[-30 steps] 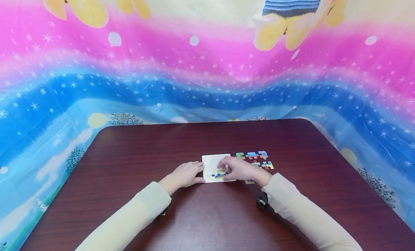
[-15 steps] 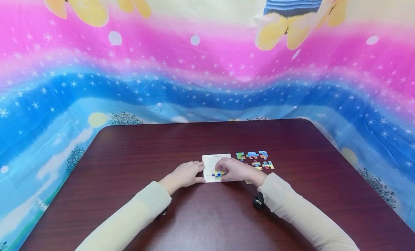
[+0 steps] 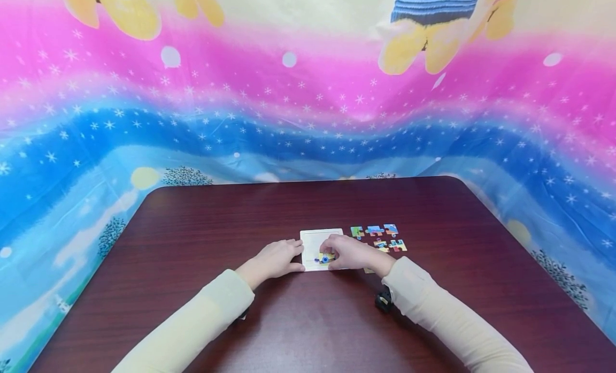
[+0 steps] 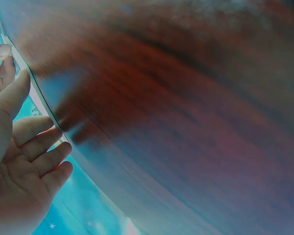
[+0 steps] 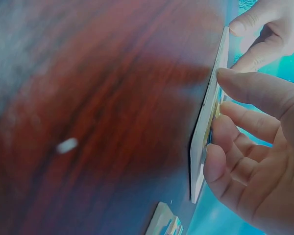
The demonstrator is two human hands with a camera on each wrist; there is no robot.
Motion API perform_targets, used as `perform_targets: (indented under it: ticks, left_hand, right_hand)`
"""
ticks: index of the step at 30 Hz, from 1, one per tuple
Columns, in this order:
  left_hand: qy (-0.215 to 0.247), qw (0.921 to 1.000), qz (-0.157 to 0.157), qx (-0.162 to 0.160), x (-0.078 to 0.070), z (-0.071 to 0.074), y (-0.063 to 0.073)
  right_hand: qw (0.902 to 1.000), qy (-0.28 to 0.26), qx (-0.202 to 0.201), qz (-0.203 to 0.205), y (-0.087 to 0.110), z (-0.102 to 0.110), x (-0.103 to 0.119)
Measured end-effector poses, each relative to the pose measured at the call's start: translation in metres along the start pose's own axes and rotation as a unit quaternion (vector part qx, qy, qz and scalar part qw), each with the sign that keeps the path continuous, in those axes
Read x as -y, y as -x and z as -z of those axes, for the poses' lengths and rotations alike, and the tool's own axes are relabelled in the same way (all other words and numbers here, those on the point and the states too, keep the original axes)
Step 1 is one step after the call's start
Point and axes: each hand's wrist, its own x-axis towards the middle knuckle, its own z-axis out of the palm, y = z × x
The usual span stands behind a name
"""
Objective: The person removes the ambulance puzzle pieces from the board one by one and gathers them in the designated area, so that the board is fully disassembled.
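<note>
A flat white puzzle tray (image 3: 310,239) lies on the table, with a few joined jigsaw pieces (image 3: 324,259) in yellow and blue near its front edge. My left hand (image 3: 276,259) rests its extended fingers against the tray's left side, thumb at the near corner. Over the tray's right half, my right hand (image 3: 351,251) bends its thumb and fingers around a jigsaw piece, mostly hidden beneath them. In the right wrist view the tray (image 5: 198,156) shows edge-on, with fingertips (image 5: 215,159) at its upper face and the thumb by its rim.
Several loose jigsaw pieces (image 3: 374,231) lie in rows right of the tray; the right hand and wrist partly cover some. The dark brown table (image 3: 231,212) reaches back to a colourful curtain (image 3: 308,121). One loose piece (image 5: 164,220) shows low in the right wrist view.
My right hand has shifted slightly left over the tray, covering the right part of the joined pieces. More loose pieces now show beside it. My left hand stays put.
</note>
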Motion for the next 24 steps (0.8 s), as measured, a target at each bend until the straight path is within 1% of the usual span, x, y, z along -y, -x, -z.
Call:
perform_targets:
  ticks: [4, 11, 24]
  left_hand:
    - [-0.001, 1.0, -0.002, -0.002, 0.0006, -0.0008, 0.0]
    - [0.0, 1.0, 0.002, -0.001, 0.0009, -0.0015, -0.0003]
    - [-0.002, 1.0, 0.0, 0.003, -0.0003, -0.0001, 0.0007]
  right_hand:
    - [1.0, 0.0, -0.002, 0.002, -0.0002, -0.0008, -0.0006]
    - [0.9998, -0.004, -0.007, 0.017, 0.0002, 0.0002, -0.0019]
    - [0.9999, 0.01, -0.003, 0.002, -0.0008, 0.0017, 0.0007]
